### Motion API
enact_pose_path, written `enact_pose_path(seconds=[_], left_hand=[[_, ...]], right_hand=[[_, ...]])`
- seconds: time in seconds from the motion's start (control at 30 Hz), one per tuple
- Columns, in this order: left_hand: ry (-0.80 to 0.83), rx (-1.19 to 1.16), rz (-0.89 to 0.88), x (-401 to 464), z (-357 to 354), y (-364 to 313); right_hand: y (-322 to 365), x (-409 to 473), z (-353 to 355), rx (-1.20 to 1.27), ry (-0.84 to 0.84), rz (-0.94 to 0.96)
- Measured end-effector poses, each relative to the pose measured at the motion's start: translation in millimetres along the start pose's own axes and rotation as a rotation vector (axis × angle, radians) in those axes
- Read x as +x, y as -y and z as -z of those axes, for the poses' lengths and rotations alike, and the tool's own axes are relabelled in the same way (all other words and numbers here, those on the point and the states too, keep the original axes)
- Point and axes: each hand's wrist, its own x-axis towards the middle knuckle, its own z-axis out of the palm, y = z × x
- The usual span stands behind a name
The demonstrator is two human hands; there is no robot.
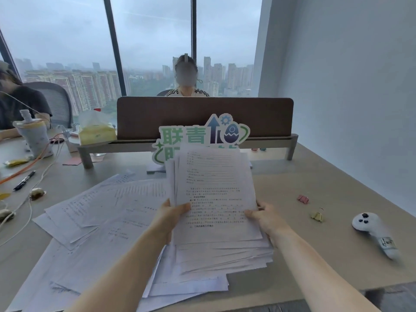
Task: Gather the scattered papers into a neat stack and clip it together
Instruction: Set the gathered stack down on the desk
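Two bare forearms reach in from the near edge of the desk [315, 176], their elbows cut off; the left hand [171, 218] and the right hand [266, 218] pinch opposite sides of a raised sheaf of papers [213, 194], thumbs curled over the printed face, the other fingers hidden behind the sheets; the print is too blurred to read. Under the sheaf and to its left, loose papers [94, 217] lie fanned on the desk, overlapping, some running off the near edge. Right of the sheaf rest a yellow binder clip [317, 215], a pink binder clip [302, 198] and, further right, a white handheld controller [373, 230]. Just behind the sheaf stands a cut-out sign [202, 134], its lower half hidden; the green characters 联青 can be read. Beyond it rises a brown desk divider [180, 115], hiding a seated person [186, 86] below the shoulders.
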Motion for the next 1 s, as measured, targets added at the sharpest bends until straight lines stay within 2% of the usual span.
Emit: enact_pose_path(seconds=[0.33, 0.7, 0.87, 1.0], left_hand=[[0.177, 0.180, 0.026, -6.8, -108.5, 32.7], [0.137, 0.385, 0.035, -2.5, -153.0, 59.4], [0.136, 0.463, 0.014, 3.9, -158.2, 63.7], [0.173, 0.656, -0.096, 4.0, -159.2, 65.5]], right_hand=[[-8.8, -17.1, 97.2, -0.109, -0.200, 0.018], [-33.2, -9.0, 145.0, -0.234, -0.251, -0.081], [-35.2, -6.1, 153.0, -0.439, -0.246, -0.082], [-37.2, -4.8, 155.0, -0.672, -0.250, -0.069]])
